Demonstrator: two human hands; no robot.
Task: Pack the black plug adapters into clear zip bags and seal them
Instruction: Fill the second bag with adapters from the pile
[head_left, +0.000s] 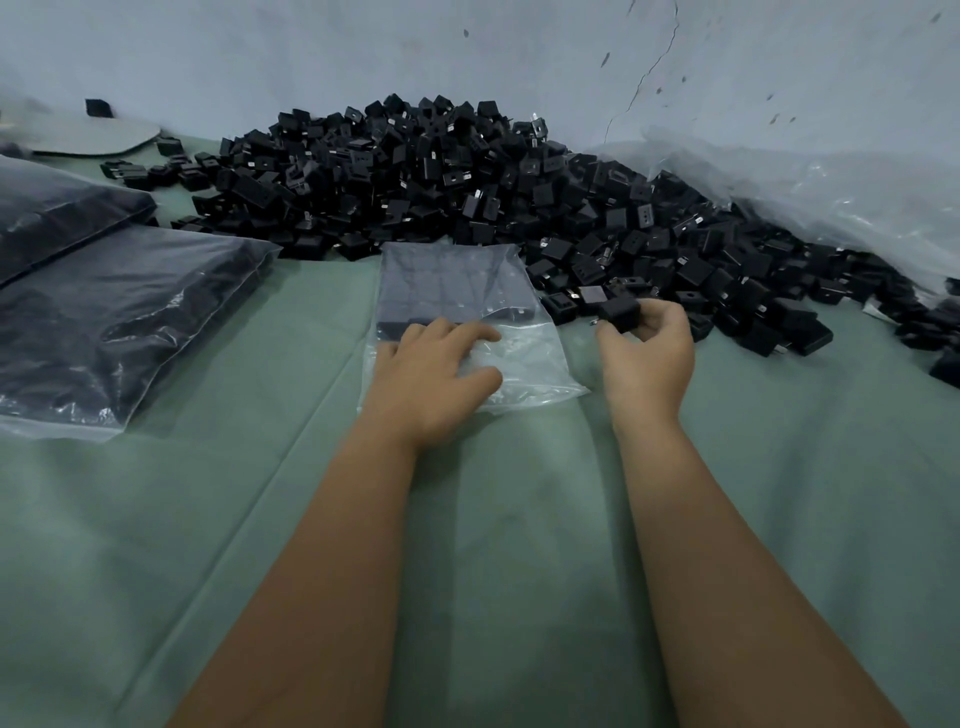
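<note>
One head view: the right hand (647, 345) pinches a small black cube-shaped plug adapter (619, 314) just right of the half-filled clear plastic zip bag (457, 291), which the flat, relaxed left hand (434, 376) pins. A collapsed mouth could block insertion.

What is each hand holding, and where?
Right hand: one black adapter, pinched at its sides by the fingers. Left hand presses flat on the clear bag.

A black adapter (619, 314) sits pinched in my fingers beside the half-filled clear bag (457, 291) lying flat below the heap (467, 176).
</note>
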